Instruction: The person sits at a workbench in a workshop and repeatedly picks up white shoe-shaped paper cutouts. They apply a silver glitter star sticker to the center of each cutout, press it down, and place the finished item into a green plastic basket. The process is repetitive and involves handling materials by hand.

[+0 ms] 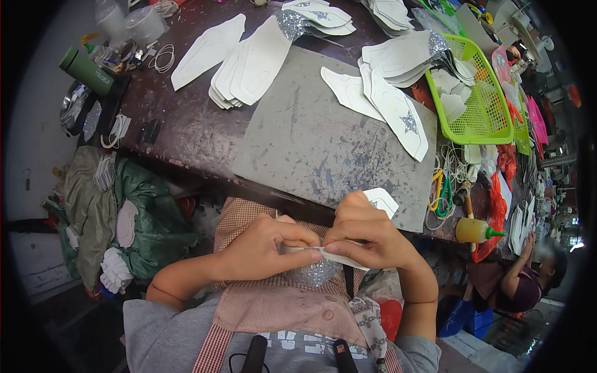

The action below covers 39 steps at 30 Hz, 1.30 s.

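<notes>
Over checked apron (pixel 239 214): left hand (pixel 264 245), right hand (pixel 372 233) pinching silver-glittered piece (pixel 316 273).

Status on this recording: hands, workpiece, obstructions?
Left hand and right hand pinching, close together. White shoe-upper piece with silver glitter held between them. Nothing visibly in their way.

the held piece (pixel 316 274) is being seen rough with glitter (its white part looking matt), smooth plastic is being shown by the basket (pixel 465 131), and matt cloth by the apron (pixel 280 311).
</notes>
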Tool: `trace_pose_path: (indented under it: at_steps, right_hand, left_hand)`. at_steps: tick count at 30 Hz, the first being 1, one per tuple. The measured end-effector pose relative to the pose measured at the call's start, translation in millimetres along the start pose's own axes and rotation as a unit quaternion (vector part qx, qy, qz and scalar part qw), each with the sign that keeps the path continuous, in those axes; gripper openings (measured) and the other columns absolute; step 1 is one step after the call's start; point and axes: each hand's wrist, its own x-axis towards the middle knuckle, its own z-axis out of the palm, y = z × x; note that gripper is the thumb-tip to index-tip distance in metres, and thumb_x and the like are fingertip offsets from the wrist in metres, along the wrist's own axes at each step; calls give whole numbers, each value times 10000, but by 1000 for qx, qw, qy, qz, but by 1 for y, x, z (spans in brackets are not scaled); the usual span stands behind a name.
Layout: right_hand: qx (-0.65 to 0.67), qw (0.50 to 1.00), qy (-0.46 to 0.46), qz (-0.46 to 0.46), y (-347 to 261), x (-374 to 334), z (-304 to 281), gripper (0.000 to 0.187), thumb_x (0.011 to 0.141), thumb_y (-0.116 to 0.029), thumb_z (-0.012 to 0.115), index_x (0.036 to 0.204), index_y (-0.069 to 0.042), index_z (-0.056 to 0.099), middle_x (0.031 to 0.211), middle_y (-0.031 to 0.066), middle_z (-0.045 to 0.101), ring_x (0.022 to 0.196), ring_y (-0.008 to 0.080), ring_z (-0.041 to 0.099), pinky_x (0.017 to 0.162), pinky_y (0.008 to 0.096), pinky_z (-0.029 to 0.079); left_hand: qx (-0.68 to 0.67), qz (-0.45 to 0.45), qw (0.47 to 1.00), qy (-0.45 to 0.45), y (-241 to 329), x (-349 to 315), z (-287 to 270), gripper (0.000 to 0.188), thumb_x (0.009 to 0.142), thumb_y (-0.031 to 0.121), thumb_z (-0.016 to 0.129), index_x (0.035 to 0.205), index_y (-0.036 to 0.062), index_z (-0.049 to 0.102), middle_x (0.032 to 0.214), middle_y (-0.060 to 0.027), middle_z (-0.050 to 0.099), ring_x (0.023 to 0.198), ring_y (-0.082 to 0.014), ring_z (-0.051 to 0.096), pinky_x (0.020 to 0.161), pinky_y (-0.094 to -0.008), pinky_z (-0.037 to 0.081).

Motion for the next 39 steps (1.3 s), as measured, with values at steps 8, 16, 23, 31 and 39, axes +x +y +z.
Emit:
trace_pose_path:
  at_steps: [8, 16, 23, 31, 39]
  right_hand:
    - [-67, 855, 492, 152, -23, -49, 43, 415, 820, -300, 729, 1022, 46, 618, 1039, 127, 592, 971, 234, 570, 942, 383, 419]
    - [423, 789, 330, 298, -13, -28, 78, 316, 826, -21, 708, 1108, 50, 585, 1041, 68, 643, 959, 119, 592, 855, 267, 470]
    - [288, 877, 254, 289, -11, -32, 81, 245, 837, -19, 688, 1063, 30, 609, 989, 58, 645, 894, 97, 586, 799, 242, 458]
    - [279, 881, 249, 291, -9, -20, 75, 177, 828, -4, 684, 989, 28, 617, 929, 55, 645, 868, 93, 582, 787, 246, 455]
    - [362, 851, 265, 272, -7, -22, 88, 165, 832, 8, 682, 984, 33, 624, 932, 54, 655, 857, 86, 586, 760, 236, 463]
  left_hand:
    - [-359, 71, 901, 231, -42, 5, 28, 183, 867, 22, 659, 1033, -54, 663, 1038, -85, 642, 900, -121, 588, 820, -256, 477]
    - [-337, -90, 929, 121, -61, -19, 31, 164, 870, 4, 654, 1000, -52, 572, 1016, -102, 639, 931, -105, 605, 797, -224, 488]
    - [-237, -158, 950, 129, -32, -26, 15, 271, 861, 39, 678, 1082, -54, 553, 944, -119, 709, 852, -100, 650, 723, -215, 498]
    - [-117, -114, 980, 110, -42, -29, 13, 252, 842, 117, 712, 1016, -46, 633, 840, -105, 724, 751, -91, 666, 658, -234, 510]
    - [-164, -49, 981, 94, -50, -24, 9, 301, 819, 85, 717, 1081, -37, 634, 960, -108, 706, 884, -123, 653, 784, -272, 511]
